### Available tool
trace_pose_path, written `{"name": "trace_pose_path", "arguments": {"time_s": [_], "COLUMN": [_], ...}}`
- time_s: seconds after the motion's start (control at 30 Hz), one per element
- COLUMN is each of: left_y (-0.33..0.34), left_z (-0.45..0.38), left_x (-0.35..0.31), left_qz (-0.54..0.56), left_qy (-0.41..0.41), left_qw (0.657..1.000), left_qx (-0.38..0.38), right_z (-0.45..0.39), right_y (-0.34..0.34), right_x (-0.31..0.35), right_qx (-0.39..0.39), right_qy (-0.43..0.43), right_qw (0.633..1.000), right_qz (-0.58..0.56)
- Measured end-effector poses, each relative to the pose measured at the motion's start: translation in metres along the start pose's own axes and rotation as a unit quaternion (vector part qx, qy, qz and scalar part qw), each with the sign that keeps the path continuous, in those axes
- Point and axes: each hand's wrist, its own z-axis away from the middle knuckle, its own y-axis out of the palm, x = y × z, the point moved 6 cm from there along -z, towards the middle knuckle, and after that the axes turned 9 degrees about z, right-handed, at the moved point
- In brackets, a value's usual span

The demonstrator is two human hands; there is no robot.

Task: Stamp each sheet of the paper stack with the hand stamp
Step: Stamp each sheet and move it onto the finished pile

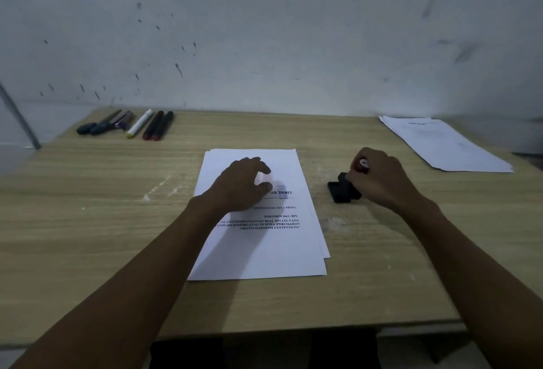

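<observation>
A: Left hand (245,183) — palm down on the paper stack (258,221), forearm running in from the lower left. Fingers spread and lightly bent, resting on the top sheet, not curled round anything. Loose, open grip.

B: Right?

A: Right hand (379,177) is a fist round the hand stamp (357,176). Red knob with a pale cap shows above the knuckles; fingers wrap the handle. The black base sits on a black ink pad (342,191), just right of the stack and apart from its edge. Whether it is pressed in or only touching, I cannot tell.

B: Stack position?

A: Centre of the wooden counter (102,221), long side running away from the person, lower sheets fanned out a little at the right corner. A faint bluish mark sits on the top sheet by the left thumb, beside the printed heading.

B: Room around it?

A: Bare wood left of the stack and in front, up to the near edge. Pens and markers (129,126) lie in a row at the far left by the wall (264,30). A second pile of sheets (443,145) lies at the far right corner — well apart from the right hand.
</observation>
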Motion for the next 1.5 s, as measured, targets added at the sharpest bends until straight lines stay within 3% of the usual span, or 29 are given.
{"name": "trace_pose_path", "arguments": {"time_s": [0.5,0.67,0.73,0.8,0.9,1.0,1.17,1.33,1.5], "left_y": [-0.019,-0.041,-0.049,-0.056,-0.054,-0.046,-0.047,-0.054,-0.062], "left_z": [0.006,0.015,0.021,0.029,0.042,0.052,0.056,0.06,0.068], "left_x": [0.003,0.016,0.03,0.047,0.065,0.065,0.058,0.064,0.065], "left_qz": [0.076,0.079,0.069,0.054,-0.006,-0.054,-0.013,0.128,0.187], "left_qy": [0.015,-0.04,-0.1,-0.188,-0.307,-0.34,-0.359,-0.362,-0.345], "left_qw": [0.987,0.969,0.959,0.945,0.931,0.928,0.92,0.895,0.871], "left_qx": [-0.142,-0.23,-0.255,-0.263,-0.199,-0.145,-0.155,-0.227,-0.295], "right_z": [-0.015,-0.013,-0.006,0.006,0.031,0.044,0.054,0.058,0.057], "right_y": [0.021,0.024,0.017,0.002,-0.012,0.01,0.061,0.072,0.069], "right_x": [0.011,0.006,0.005,0.012,0.038,0.057,0.063,0.061,0.061], "right_qx": [0.047,0.054,0.022,-0.074,-0.195,-0.134,0.002,0.014,0.021], "right_qy": [0.0,0.023,0.044,0.051,-0.012,-0.032,-0.015,-0.006,-0.001], "right_qw": [0.999,0.998,0.998,0.993,0.98,0.99,0.997,0.997,0.998], "right_qz": [0.017,0.007,0.031,0.076,0.045,0.016,0.079,0.08,0.058]}}
